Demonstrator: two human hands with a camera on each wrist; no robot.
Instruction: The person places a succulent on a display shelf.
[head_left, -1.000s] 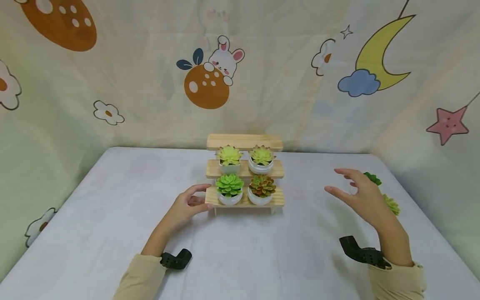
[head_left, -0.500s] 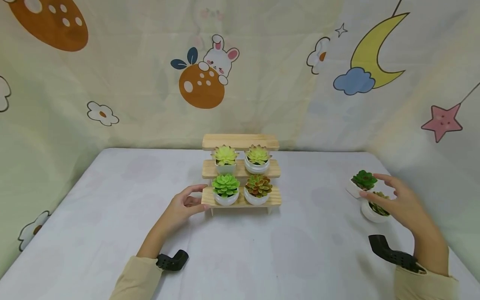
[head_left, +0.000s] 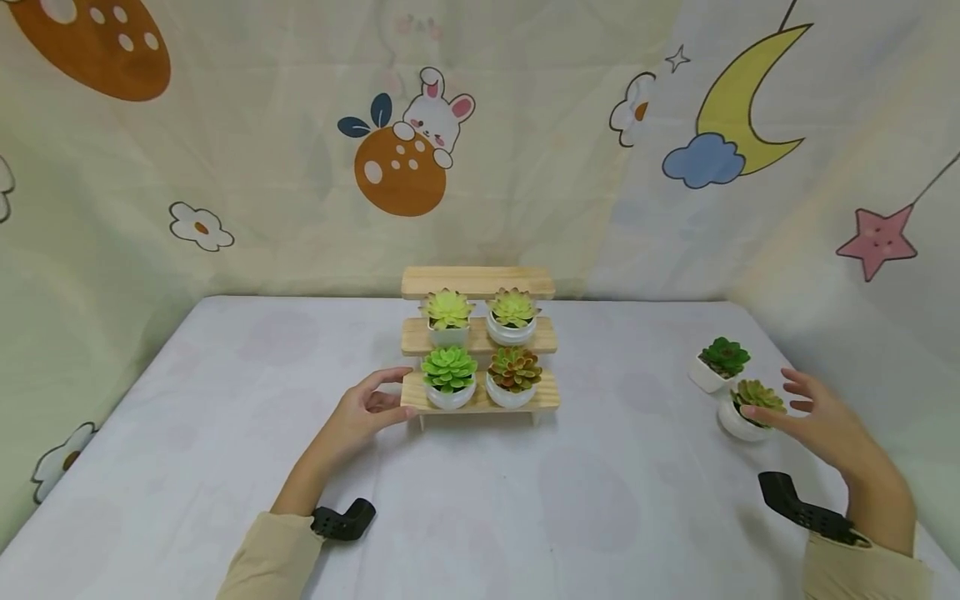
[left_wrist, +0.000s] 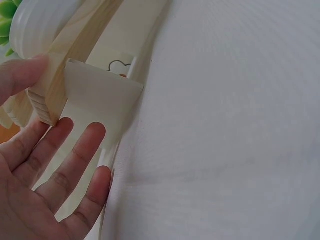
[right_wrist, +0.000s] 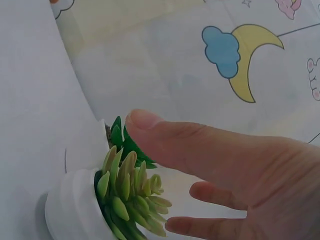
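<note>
My left hand (head_left: 378,408) holds the left end of the lowest board of a three-tier wooden plant stand (head_left: 480,337). In the left wrist view, the thumb (left_wrist: 25,75) presses the board and fingertips meet its end. Two potted succulents stand on the middle board and two on the lowest, one reddish-brown (head_left: 514,371). At the right, my right hand (head_left: 828,425) has its fingers spread beside a yellow-green succulent in a round white pot (head_left: 741,423). Its thumb (right_wrist: 170,145) reaches over the leaves in the right wrist view; contact is unclear.
Just behind the round pot stands a dark green succulent in a white pot (head_left: 708,375). The white-covered table (head_left: 480,508) meets a printed cloth backdrop (head_left: 300,167) behind and on both sides. The top board (head_left: 477,282) of the stand holds no pot.
My right hand has moved right, then slightly back toward me, from beyond the two loose pots to beside the yellow-green one. The left hand keeps its hold on the stand.
</note>
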